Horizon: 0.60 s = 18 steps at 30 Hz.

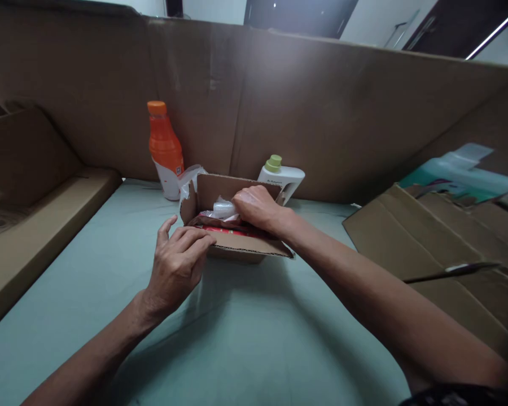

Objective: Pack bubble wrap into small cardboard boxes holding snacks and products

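A small open cardboard box (220,192) sits in the middle of the pale green table (245,338). Inside it lie a red packet (226,230) and a clear plastic-wrapped white item (222,210). My right hand (258,208) reaches into the box and presses on the wrapped item, fingers curled over it. My left hand (178,265) rests against the box's near left flap, fingers touching the cardboard edge and holding nothing.
An orange bottle (164,148) stands behind the box at the left, a white bottle with a green cap (281,176) behind it at the right. A tall cardboard wall (322,113) closes the back. Flattened cardboard (449,248) lies at the right, a cardboard slab (38,225) at the left.
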Each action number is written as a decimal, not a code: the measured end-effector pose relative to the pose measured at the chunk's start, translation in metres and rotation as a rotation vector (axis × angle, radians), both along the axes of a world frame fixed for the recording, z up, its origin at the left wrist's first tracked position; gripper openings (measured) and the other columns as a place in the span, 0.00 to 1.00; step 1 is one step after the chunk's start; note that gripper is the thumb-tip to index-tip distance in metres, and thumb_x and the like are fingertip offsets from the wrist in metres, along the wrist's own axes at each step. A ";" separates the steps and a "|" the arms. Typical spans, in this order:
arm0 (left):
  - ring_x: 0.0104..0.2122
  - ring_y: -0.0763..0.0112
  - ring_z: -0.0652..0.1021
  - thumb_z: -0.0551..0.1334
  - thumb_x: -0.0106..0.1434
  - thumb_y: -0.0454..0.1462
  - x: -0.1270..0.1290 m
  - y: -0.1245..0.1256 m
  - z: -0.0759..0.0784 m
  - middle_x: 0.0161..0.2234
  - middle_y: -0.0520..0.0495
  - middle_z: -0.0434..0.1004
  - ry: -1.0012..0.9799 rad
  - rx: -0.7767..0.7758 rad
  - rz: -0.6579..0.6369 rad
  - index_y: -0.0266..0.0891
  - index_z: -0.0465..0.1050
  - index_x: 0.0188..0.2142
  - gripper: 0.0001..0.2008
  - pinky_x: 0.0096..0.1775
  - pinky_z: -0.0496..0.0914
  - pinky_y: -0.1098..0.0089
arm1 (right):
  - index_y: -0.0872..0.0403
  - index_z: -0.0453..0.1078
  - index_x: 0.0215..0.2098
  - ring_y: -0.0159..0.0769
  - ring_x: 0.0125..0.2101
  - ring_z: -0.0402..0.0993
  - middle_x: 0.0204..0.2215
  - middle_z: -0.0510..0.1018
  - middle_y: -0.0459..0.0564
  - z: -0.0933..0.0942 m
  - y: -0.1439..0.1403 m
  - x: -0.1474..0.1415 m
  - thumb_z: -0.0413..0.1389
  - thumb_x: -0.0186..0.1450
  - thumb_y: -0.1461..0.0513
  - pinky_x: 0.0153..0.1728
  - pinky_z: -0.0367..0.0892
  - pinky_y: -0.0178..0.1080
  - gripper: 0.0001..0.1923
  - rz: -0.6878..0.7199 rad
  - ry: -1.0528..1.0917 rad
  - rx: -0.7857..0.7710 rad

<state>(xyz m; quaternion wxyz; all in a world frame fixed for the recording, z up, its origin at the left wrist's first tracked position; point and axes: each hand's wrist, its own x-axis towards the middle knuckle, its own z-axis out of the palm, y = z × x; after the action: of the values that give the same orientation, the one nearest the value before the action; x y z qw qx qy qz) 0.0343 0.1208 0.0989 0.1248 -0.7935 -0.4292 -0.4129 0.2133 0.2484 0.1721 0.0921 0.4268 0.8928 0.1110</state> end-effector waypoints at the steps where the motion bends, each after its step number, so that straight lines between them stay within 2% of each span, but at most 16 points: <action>1: 0.45 0.62 0.78 0.61 0.68 0.29 -0.001 -0.001 0.000 0.43 0.46 0.81 -0.027 0.017 0.009 0.42 0.73 0.47 0.11 0.62 0.61 0.46 | 0.62 0.80 0.39 0.50 0.39 0.82 0.38 0.84 0.65 0.004 -0.005 0.004 0.58 0.68 0.57 0.33 0.67 0.40 0.15 -0.010 0.009 0.001; 3: 0.54 0.56 0.75 0.63 0.66 0.30 -0.005 -0.006 -0.002 0.51 0.40 0.77 -0.118 0.057 0.046 0.42 0.70 0.56 0.19 0.62 0.61 0.46 | 0.60 0.79 0.42 0.48 0.40 0.82 0.42 0.84 0.62 0.011 -0.023 0.023 0.56 0.69 0.61 0.36 0.68 0.41 0.12 -0.033 0.102 0.060; 5: 0.61 0.52 0.70 0.65 0.64 0.33 -0.014 -0.010 -0.010 0.59 0.36 0.70 -0.234 0.050 0.094 0.43 0.61 0.65 0.30 0.63 0.62 0.46 | 0.57 0.78 0.46 0.46 0.42 0.81 0.45 0.83 0.58 0.013 -0.051 0.056 0.54 0.70 0.62 0.40 0.70 0.43 0.12 -0.061 0.345 0.199; 6: 0.62 0.52 0.68 0.66 0.65 0.35 -0.019 -0.010 -0.016 0.62 0.35 0.66 -0.292 -0.008 0.108 0.44 0.57 0.67 0.34 0.63 0.62 0.47 | 0.55 0.78 0.45 0.45 0.43 0.80 0.44 0.84 0.56 0.010 -0.067 0.075 0.54 0.70 0.61 0.42 0.70 0.44 0.12 -0.078 0.508 0.269; 8: 0.65 0.51 0.66 0.65 0.66 0.41 -0.031 -0.006 -0.033 0.66 0.35 0.62 -0.412 -0.229 0.107 0.46 0.52 0.70 0.37 0.63 0.63 0.47 | 0.53 0.77 0.45 0.41 0.40 0.80 0.42 0.84 0.53 -0.007 -0.093 0.109 0.54 0.70 0.61 0.41 0.72 0.43 0.11 -0.188 0.838 0.345; 9: 0.66 0.49 0.64 0.65 0.65 0.44 -0.036 -0.002 -0.042 0.68 0.34 0.59 -0.472 -0.364 0.090 0.45 0.50 0.70 0.39 0.63 0.62 0.46 | 0.53 0.77 0.47 0.40 0.38 0.80 0.42 0.84 0.53 -0.020 -0.101 0.120 0.55 0.68 0.60 0.38 0.73 0.41 0.12 -0.255 0.945 0.289; 10: 0.67 0.48 0.62 0.66 0.64 0.47 -0.039 0.005 -0.050 0.69 0.34 0.56 -0.534 -0.495 0.057 0.44 0.49 0.71 0.41 0.64 0.60 0.45 | 0.53 0.74 0.51 0.41 0.38 0.80 0.44 0.83 0.54 -0.036 -0.105 0.127 0.58 0.66 0.58 0.36 0.73 0.41 0.16 -0.311 1.016 0.194; 12: 0.68 0.45 0.60 0.68 0.60 0.51 -0.040 0.022 -0.063 0.70 0.33 0.54 -0.673 -0.708 -0.060 0.42 0.49 0.70 0.46 0.65 0.58 0.44 | 0.54 0.69 0.58 0.43 0.41 0.80 0.49 0.81 0.58 -0.070 -0.102 0.123 0.64 0.59 0.54 0.36 0.75 0.42 0.30 -0.381 1.122 -0.056; 13: 0.68 0.45 0.61 0.69 0.58 0.52 -0.037 0.031 -0.067 0.69 0.32 0.56 -0.747 -0.785 -0.130 0.40 0.51 0.69 0.47 0.65 0.58 0.44 | 0.55 0.68 0.59 0.45 0.43 0.79 0.51 0.80 0.59 -0.086 -0.096 0.115 0.66 0.57 0.52 0.37 0.75 0.43 0.35 -0.395 1.179 -0.178; 15: 0.65 0.46 0.66 0.70 0.55 0.54 -0.025 0.046 -0.069 0.66 0.31 0.63 -0.867 -0.875 -0.232 0.36 0.55 0.67 0.47 0.64 0.60 0.47 | 0.55 0.69 0.57 0.46 0.45 0.79 0.50 0.80 0.59 -0.109 -0.081 0.097 0.66 0.55 0.49 0.41 0.76 0.45 0.36 -0.417 1.303 -0.318; 18: 0.62 0.48 0.69 0.67 0.57 0.56 0.002 0.047 -0.066 0.62 0.32 0.68 -0.933 -0.870 -0.249 0.33 0.56 0.65 0.45 0.64 0.61 0.51 | 0.55 0.72 0.50 0.48 0.43 0.79 0.45 0.82 0.56 -0.117 -0.079 0.089 0.66 0.54 0.47 0.43 0.75 0.46 0.31 -0.457 1.374 -0.320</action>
<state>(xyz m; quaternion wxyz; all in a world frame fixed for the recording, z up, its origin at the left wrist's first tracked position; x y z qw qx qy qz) 0.0365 0.1683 0.0333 -0.4564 -0.5528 -0.4710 -0.5140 0.3023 0.1696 0.0556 -0.4056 0.5567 0.6432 -0.3344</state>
